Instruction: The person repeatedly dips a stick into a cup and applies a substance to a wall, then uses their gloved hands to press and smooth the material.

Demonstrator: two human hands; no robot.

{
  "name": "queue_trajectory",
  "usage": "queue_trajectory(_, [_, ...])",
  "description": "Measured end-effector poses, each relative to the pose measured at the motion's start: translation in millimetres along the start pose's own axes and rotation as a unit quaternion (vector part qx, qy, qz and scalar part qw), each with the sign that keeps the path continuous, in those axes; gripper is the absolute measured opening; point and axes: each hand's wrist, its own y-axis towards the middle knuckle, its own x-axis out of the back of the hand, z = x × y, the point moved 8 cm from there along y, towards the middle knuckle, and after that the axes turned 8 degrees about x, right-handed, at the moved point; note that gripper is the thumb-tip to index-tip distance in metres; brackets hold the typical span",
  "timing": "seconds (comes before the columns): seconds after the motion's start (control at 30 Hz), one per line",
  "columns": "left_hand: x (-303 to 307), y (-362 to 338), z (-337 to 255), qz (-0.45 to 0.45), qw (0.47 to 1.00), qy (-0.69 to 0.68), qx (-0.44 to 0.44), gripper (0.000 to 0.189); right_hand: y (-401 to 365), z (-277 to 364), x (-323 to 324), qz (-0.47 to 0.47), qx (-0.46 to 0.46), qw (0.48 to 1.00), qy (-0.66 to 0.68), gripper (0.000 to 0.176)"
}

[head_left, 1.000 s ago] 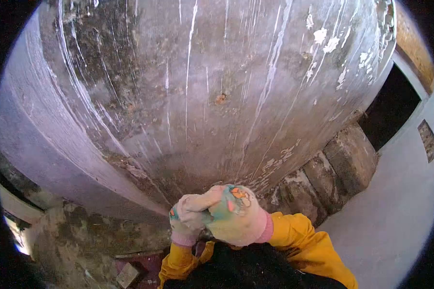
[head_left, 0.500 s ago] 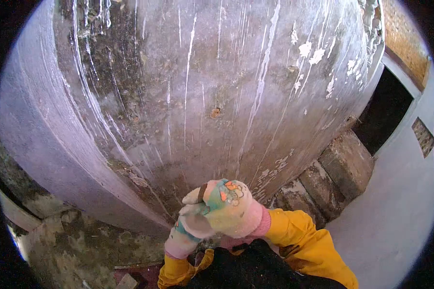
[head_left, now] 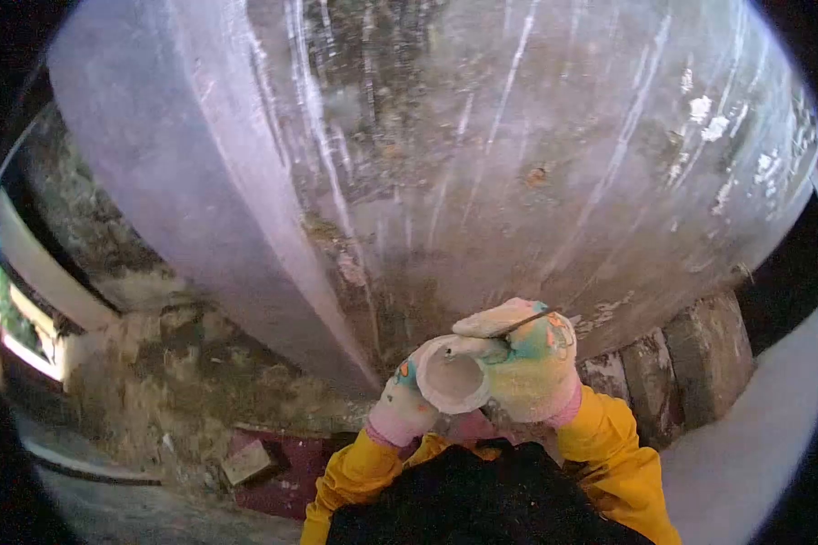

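Both my hands wear patterned work gloves with pink cuffs and meet low in front of the wall. My left hand (head_left: 407,400) is closed around the side of a small whitish cup (head_left: 453,378), its round mouth turned up toward me and something pale grey inside. My right hand (head_left: 538,368) is closed at the cup's right side. A thin brown stick (head_left: 529,322) sticks out across the top of its glove; its other end is hidden. A tall curved wall (head_left: 463,182), streaked with white drips and stains, rises close in front of both hands.
Stone steps (head_left: 711,359) climb on the right beside a pale wall (head_left: 754,418). A loose block (head_left: 247,462) lies on a dark red surface (head_left: 291,472) at lower left. Stained ground (head_left: 154,372) spreads to the left, near a bright opening (head_left: 29,336).
The view has swung left, so the wall and hands appear farther right. My hands have turned, bringing the cup's mouth and the brown stick into clearer sight.
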Motion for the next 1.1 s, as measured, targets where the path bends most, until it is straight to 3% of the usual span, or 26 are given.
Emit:
queue_trajectory(0.03, [3, 1, 15, 0.0, 0.992, -0.117, 0.049, 0.045, 2, 1, -5, 0.003, 0.007, 1.0, 0.008, 0.029])
queue_trajectory(0.07, [-1, 2, -8, 0.016, 0.999, -0.016, -0.024, 0.044, 0, -9, -7, -0.017, -0.061, 0.995, 0.071, 0.028])
queue_trajectory(0.1, [4, 3, -2, 0.007, 1.0, -0.014, -0.024, 0.044, -2, -20, -11, -0.036, -0.13, 0.982, 0.133, 0.028])
queue_trajectory(0.13, [7, 6, 8, 0.019, 0.999, -0.01, -0.026, 0.044, 0, -21, -13, -0.033, -0.126, 0.982, 0.138, 0.028])
queue_trajectory(0.2, [7, 3, 14, 0.026, 0.999, -0.006, -0.028, 0.043, 6, -7, -10, -0.055, 0.008, 0.996, 0.071, 0.03])
queue_trajectory(0.23, [10, -1, 16, 0.018, 0.988, -0.156, 0.003, 0.043, 5, -6, -15, -0.054, 0.01, 0.996, 0.075, 0.03])
queue_trajectory(0.27, [10, -2, 18, 0.014, 0.952, -0.303, 0.03, 0.044, 1, -19, -21, -0.086, -0.094, 0.98, 0.154, 0.028])
queue_trajectory(0.3, [8, -2, 12, 0.017, 0.953, -0.301, 0.027, 0.044, -6, -34, -25, -0.119, -0.195, 0.946, 0.228, 0.026])
queue_trajectory(0.33, [9, -4, 0, -0.005, 0.988, -0.157, -0.007, 0.045, -3, -36, -22, -0.122, -0.193, 0.947, 0.225, 0.026])
queue_trajectory(0.37, [10, -6, -12, -0.027, 0.999, -0.009, -0.042, 0.046, 8, -23, -11, -0.113, -0.083, 0.984, 0.113, 0.021])
queue_trajectory(0.4, [9, -6, -16, -0.023, 0.999, -0.007, -0.045, 0.046, 14, -6, -6, -0.101, 0.029, 0.994, -0.001, 0.016])
queue_trajectory(0.47, [10, -4, -17, -0.052, 0.976, 0.211, -0.01, 0.046, 10, -15, -5, -0.127, -0.012, 0.99, 0.067, 0.017])
queue_trajectory(0.5, [11, -2, -8, -0.049, 0.976, 0.213, -0.013, 0.046, 7, -23, -4, -0.149, -0.053, 0.978, 0.138, 0.017])
queue_trajectory(0.57, [9, 5, 9, -0.055, 0.905, 0.42, -0.049, 0.047, 4, -28, -3, -0.143, -0.065, 0.979, 0.131, 0.018])
queue_trajectory(0.63, [9, 9, 13, -0.03, 0.912, 0.409, -0.017, 0.046, -2, -33, -4, -0.137, -0.081, 0.98, 0.124, 0.018])
queue_trajectory(0.7, [5, 14, 18, -0.005, 0.917, 0.399, 0.016, 0.046, -14, -50, -11, -0.194, -0.154, 0.929, 0.275, 0.018])
queue_trajectory(0.77, [0, 20, 24, 0.026, 0.998, 0.051, 0.036, 0.041, -18, -52, -7, -0.189, -0.132, 0.948, 0.221, 0.021])
queue_trajectory(0.8, [-1, 20, 19, 0.029, 0.998, 0.052, 0.035, 0.041, -18, -51, -4, -0.179, -0.11, 0.963, 0.169, 0.027])
queue_trajectory(0.83, [-2, 18, 11, 0.006, 0.972, 0.234, 0.026, 0.039, -18, -52, -3, -0.181, -0.11, 0.963, 0.166, 0.027])
queue_trajectory(0.87, [-1, 17, 5, -0.018, 0.913, 0.407, 0.017, 0.036, -18, -51, -3, -0.193, -0.096, 0.96, 0.179, 0.027])
queue_trajectory(1.0, [1, 22, 26, 0.006, 0.921, 0.387, -0.034, 0.036, -18, -52, -1, -0.169, -0.101, 0.966, 0.167, 0.029])
queue_trajectory(1.07, [8, 25, 49, 0.032, 0.982, 0.177, 0.055, 0.038, -17, -47, 3, -0.151, -0.109, 0.97, 0.154, 0.026])
queue_trajectory(1.1, [11, 24, 49, 0.029, 0.982, 0.179, 0.057, 0.038, -16, -46, 2, -0.13, -0.119, 0.974, 0.139, 0.024])
